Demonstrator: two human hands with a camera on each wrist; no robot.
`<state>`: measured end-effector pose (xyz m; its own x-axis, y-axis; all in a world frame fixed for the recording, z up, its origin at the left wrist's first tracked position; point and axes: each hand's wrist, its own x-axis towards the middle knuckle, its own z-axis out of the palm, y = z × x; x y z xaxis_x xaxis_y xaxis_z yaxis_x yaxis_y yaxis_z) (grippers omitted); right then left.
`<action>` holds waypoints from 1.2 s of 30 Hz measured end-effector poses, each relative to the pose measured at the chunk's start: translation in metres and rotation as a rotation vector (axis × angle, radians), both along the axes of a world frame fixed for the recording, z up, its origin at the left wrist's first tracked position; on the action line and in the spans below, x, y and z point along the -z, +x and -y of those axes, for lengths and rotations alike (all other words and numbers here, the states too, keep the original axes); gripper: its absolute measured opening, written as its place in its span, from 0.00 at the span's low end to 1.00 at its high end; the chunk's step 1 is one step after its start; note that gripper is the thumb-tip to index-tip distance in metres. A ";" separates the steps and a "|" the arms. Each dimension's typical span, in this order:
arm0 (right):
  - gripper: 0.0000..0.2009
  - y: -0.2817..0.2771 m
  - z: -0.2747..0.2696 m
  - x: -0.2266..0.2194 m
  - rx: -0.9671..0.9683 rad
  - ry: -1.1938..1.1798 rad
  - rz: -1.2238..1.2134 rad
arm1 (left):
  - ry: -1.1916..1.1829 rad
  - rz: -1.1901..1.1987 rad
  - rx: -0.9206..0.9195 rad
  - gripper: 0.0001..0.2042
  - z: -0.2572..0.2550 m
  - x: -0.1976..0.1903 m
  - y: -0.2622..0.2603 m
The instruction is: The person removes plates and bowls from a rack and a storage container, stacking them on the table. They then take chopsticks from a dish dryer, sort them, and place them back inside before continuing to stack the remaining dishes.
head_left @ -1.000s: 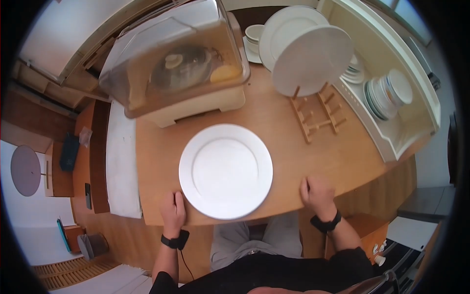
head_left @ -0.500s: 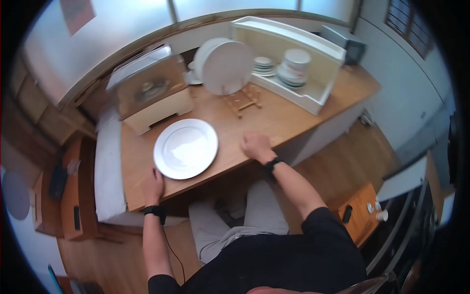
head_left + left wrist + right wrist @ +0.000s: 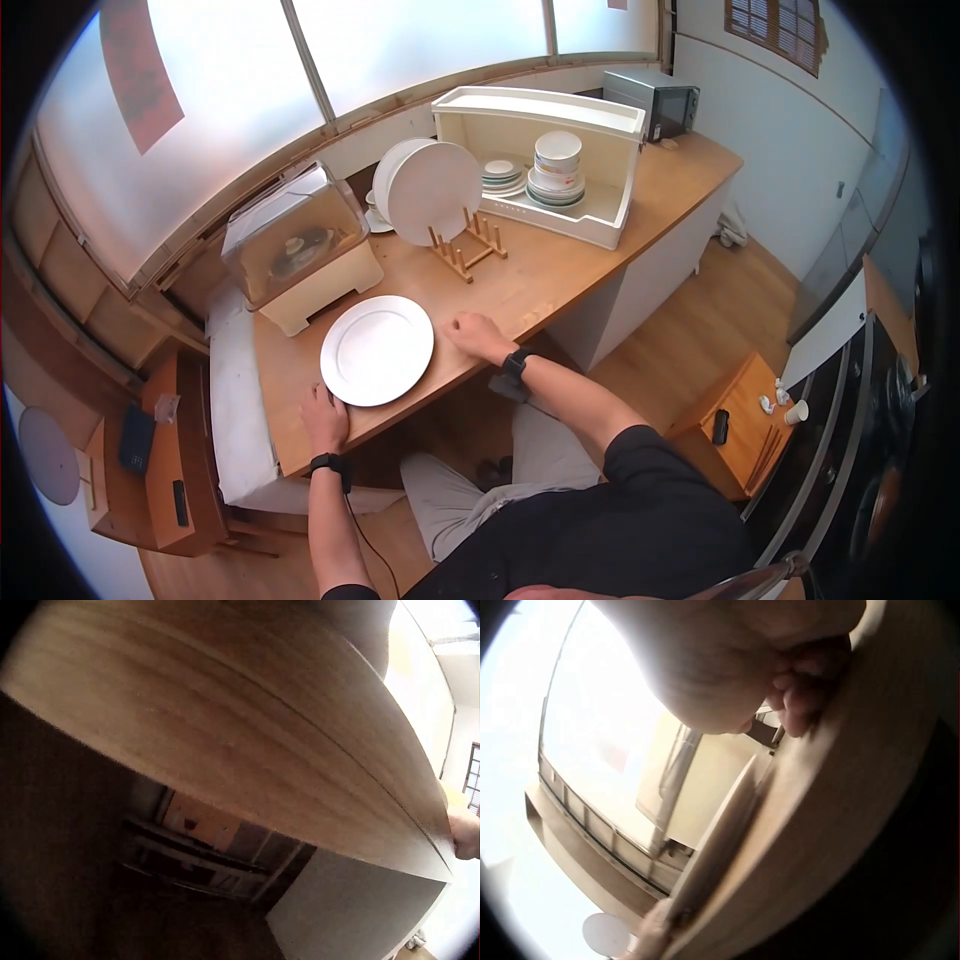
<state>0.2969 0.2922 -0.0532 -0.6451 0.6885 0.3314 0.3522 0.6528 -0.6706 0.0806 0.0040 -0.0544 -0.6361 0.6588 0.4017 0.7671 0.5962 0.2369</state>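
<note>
A large white plate [image 3: 377,350] lies flat near the table's front edge in the head view. My left hand [image 3: 324,415] rests on the tabletop by the plate's near left side, its fingers relaxed and holding nothing. On the plate's right, my right hand [image 3: 478,335] rests on the table with its fingers curled in and nothing in its grip. The right wrist view shows those curled fingers [image 3: 802,701] close over the wood, with the plate [image 3: 720,825] seen edge-on beyond them. In the left wrist view the table edge [image 3: 225,742] fills most of the picture.
Behind the plate stand a wooden peg rack [image 3: 468,250], two large upright plates [image 3: 435,190] and a lidded dish box [image 3: 300,250]. A cream open cabinet [image 3: 620,210] holds stacked bowls [image 3: 557,165] and small plates [image 3: 502,178]. A microwave [image 3: 650,100] sits at the far right end.
The head view has swung up and to the right, showing more of the room. My right hand now lies closer to the plate; the left fingers look straighter. The plate stays on the table.
</note>
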 end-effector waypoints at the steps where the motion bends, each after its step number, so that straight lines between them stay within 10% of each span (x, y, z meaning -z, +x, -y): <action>1: 0.24 -0.008 0.000 -0.004 -0.090 -0.368 0.117 | 0.014 -0.001 0.022 0.16 0.000 -0.002 0.002; 20: 0.09 -0.080 0.006 0.021 0.093 -1.019 -0.451 | 0.063 -0.017 0.107 0.21 0.004 0.008 -0.005; 29: 0.18 -0.082 -0.003 0.013 -0.229 -1.261 -0.462 | 0.038 -0.005 0.075 0.21 0.004 -0.002 0.001; 36: 0.12 -0.050 -0.038 -0.080 -0.153 -0.661 -0.062 | 0.016 0.009 0.068 0.22 0.006 0.006 -0.005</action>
<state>0.2474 0.3304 0.0267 -0.7449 0.6613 -0.0882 0.2369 0.1386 -0.9616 0.0753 -0.0023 -0.0607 -0.5934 0.6944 0.4070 0.8037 0.5386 0.2529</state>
